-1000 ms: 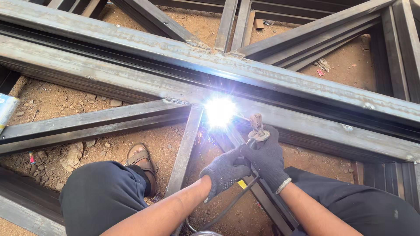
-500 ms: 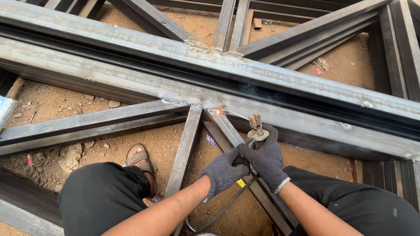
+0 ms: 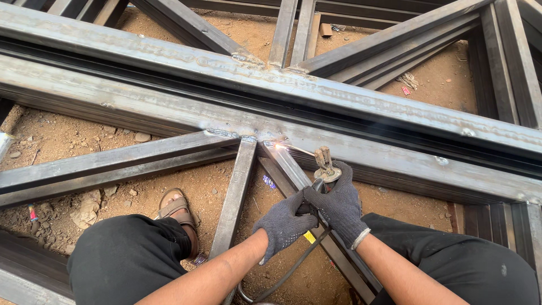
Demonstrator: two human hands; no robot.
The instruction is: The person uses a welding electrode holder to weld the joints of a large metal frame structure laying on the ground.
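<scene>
Gripping the electrode holder together, both gloved hands are curled shut — the right hand wraps it from behind, the left hand closes in at its eight o'clock, touching. The welding rod runs toward ten o'clock, its glowing tip on the joint where diagonal steel bars meet the long steel beam. A cable trails toward six o'clock — between the knees.

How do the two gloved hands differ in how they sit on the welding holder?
The right hand wraps the electrode holder high, near its clamp; the left hand sits lower, cupping from the side beneath it. The right hand reaches further forward; the left hand stays nearer the body. Both wear dark knit gloves.
</scene>
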